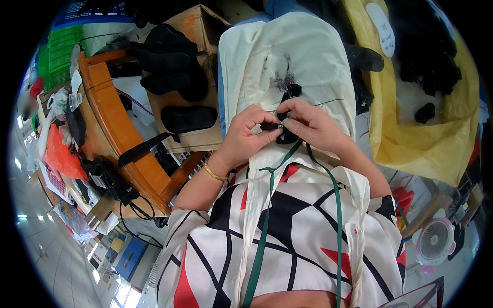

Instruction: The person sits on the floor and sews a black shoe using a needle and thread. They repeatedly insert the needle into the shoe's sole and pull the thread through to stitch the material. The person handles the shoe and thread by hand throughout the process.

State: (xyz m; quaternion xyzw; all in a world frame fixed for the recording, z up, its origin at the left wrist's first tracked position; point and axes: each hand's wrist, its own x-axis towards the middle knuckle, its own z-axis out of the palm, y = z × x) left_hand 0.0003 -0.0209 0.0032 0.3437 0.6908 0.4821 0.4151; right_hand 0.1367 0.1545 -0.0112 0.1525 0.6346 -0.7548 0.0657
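Over my lap, which a pale cloth apron (318, 46) covers, my two hands meet at a small black piece (286, 136) that looks like soft material. My left hand (246, 128) is closed, pinching a short black strip (270, 126) between thumb and fingers. My right hand (314, 123) is closed too, its thumb and forefinger on the same black piece; its exact shape is partly hidden by the fingers. Another black scrap (294, 90) lies on the apron just beyond the fingertips, by a tangle of dark and purplish threads (284, 79).
At left, black shoe insoles (189, 119) lie on a cardboard box (205, 25) beside an orange-brown wooden frame (114, 97). A yellow sack (411, 159) at right holds several black pieces (424, 113). A white fan (435, 238) stands at lower right.
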